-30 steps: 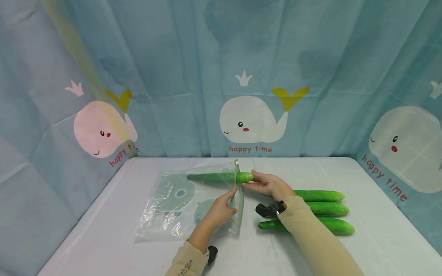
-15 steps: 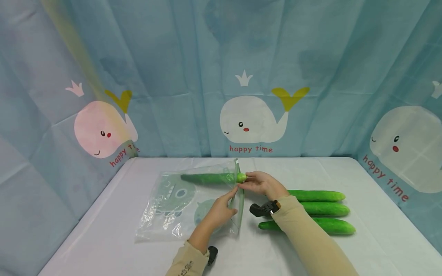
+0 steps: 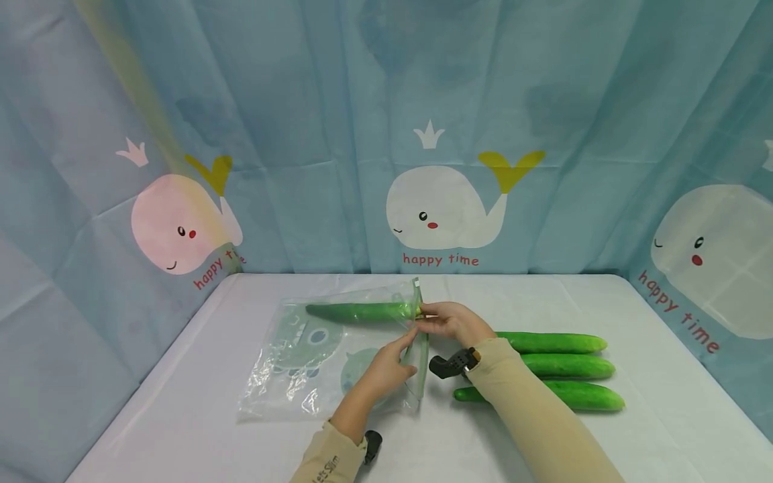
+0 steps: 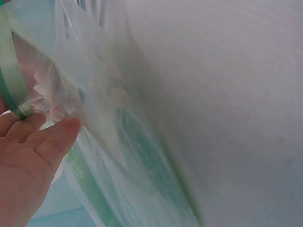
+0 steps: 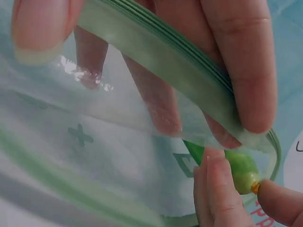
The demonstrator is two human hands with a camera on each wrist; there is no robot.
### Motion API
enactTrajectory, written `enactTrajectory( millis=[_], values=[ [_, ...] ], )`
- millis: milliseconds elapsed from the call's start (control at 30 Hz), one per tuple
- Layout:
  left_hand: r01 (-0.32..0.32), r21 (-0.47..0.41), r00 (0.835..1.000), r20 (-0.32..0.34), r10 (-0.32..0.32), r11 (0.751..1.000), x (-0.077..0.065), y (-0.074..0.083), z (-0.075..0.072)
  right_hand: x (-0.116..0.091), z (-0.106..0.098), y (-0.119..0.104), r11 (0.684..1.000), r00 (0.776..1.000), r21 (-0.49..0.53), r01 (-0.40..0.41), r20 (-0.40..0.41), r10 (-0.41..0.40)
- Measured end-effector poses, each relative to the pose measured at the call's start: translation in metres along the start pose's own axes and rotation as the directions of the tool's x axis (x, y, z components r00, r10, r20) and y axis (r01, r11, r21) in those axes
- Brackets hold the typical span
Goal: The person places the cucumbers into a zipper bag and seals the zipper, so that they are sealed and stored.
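Note:
A clear zip bag (image 3: 260,396) with green prints lies flat, its mouth facing right. Inside its far side lies a cucumber (image 3: 359,311), almost wholly past the green zip strip (image 5: 156,42). My left hand (image 3: 384,369) pinches the near lip of the mouth between thumb and fingers; the left wrist view shows the film bunched at the fingertips (image 4: 71,125). At the mouth, my right hand (image 3: 455,323) holds the cucumber's right end between thumb and fingers. That yellow-tipped end (image 5: 244,172) shows between them in the right wrist view.
Three more cucumbers lie side by side at the right: a far one (image 3: 555,342), a middle one (image 3: 570,365) and a near one (image 3: 586,396). My right forearm crosses over their left parts. A blue whale-print curtain (image 3: 314,134) encloses the white table (image 3: 181,416).
The cucumber has slid left, deeper into the bag, with my right hand following it to the mouth. My left hand has stayed at the bag's lip.

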State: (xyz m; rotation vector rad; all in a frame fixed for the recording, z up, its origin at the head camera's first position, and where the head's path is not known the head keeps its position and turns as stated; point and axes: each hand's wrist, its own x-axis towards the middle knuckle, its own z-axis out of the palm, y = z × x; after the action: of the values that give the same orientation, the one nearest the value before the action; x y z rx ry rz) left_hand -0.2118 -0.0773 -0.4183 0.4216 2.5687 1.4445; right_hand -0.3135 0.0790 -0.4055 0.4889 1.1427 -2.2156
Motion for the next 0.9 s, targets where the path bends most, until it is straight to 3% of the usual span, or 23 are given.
enactTrajectory(
  millis=[300,567,767,900],
  values=[
    [-0.004,0.017,1.000,-0.005,0.004,1.000,-0.002,0.000,0.001,0.014,0.011,0.001,0.998,1.000,-0.057,-0.013,-0.016,0.012],
    [0.025,0.020,1.000,-0.006,-0.025,0.999,-0.002,0.002,0.002,0.019,0.010,0.002,0.954,1.000,-0.300,0.014,0.014,-0.010],
    [0.034,0.001,0.999,-0.003,-0.034,0.999,-0.003,0.002,0.002,0.014,0.009,-0.001,0.956,0.999,-0.292,0.004,0.042,0.009],
    [0.063,-0.005,0.998,0.004,-0.063,0.998,-0.004,0.002,0.002,0.006,0.005,-0.008,0.947,1.000,-0.321,0.005,0.006,-0.004]
  ],
)
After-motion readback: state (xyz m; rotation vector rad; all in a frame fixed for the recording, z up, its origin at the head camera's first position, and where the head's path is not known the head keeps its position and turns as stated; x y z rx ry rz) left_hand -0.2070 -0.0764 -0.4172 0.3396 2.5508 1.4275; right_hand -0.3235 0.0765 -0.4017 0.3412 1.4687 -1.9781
